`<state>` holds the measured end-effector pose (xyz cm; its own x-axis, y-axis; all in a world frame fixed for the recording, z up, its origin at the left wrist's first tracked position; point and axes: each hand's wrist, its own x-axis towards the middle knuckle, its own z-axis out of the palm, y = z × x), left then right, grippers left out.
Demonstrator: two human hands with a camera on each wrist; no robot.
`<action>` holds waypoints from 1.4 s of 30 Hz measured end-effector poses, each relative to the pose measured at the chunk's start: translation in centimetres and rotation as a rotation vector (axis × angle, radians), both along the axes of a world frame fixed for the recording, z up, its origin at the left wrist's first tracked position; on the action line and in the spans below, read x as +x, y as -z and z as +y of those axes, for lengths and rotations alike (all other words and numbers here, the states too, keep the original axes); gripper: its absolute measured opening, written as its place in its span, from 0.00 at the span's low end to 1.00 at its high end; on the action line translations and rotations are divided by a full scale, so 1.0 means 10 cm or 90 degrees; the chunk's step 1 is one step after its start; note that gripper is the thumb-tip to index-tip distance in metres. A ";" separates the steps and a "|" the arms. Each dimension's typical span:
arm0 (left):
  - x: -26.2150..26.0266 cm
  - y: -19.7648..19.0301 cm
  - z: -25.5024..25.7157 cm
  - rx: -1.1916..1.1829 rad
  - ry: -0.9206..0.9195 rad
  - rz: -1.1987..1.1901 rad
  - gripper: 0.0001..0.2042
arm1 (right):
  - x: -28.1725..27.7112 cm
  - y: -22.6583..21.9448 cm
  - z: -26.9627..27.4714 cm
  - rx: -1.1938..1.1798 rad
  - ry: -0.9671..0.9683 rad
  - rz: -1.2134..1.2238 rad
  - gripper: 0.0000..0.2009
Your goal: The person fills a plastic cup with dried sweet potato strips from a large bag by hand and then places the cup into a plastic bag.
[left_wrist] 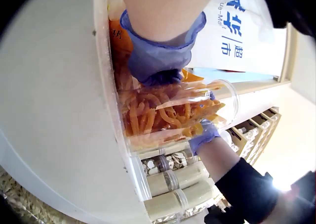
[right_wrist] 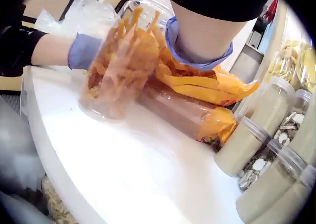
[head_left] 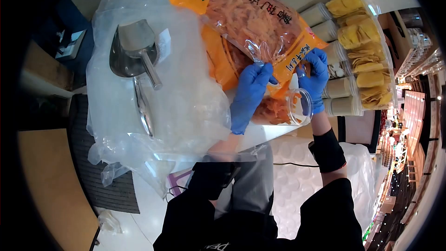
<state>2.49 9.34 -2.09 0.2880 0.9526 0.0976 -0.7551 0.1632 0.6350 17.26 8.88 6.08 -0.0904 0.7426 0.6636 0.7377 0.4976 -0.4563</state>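
A large orange bag with a clear window shows orange dried strips inside. My blue-gloved left hand pinches its lower edge. At the bag's right corner, my gloved right hand grips the orange film with curled fingers. Under the bag's edge, between the hands, is a clear jar with similar strips in it. In the left wrist view the jar is packed with strips, some reaching its mouth. The right wrist view shows strips standing above the jar, while the forearm hides the right fingers.
Two metal scoops lie stacked on plastic sheeting to the left. Several pale jars stand along the right, beside clear containers of yellow slices. A rounded edge bounds the white table. Another orange-ended pack lies behind the jar.
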 end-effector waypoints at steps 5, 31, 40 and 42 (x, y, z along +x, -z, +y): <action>0.00 0.00 0.00 0.006 0.004 -0.004 0.10 | -0.04 -0.23 -0.15 -0.079 -0.050 0.169 0.13; 0.01 -0.01 0.02 -0.031 -0.008 0.027 0.11 | -0.08 -1.09 -0.96 -0.498 0.061 0.375 0.13; 0.00 -0.05 0.00 -0.039 -0.010 0.038 0.11 | -0.40 -0.87 -0.78 -0.548 0.070 -0.184 0.18; 0.00 -0.04 0.01 -0.042 -0.009 0.029 0.11 | -0.40 -0.93 -0.78 -0.594 0.075 -0.199 0.21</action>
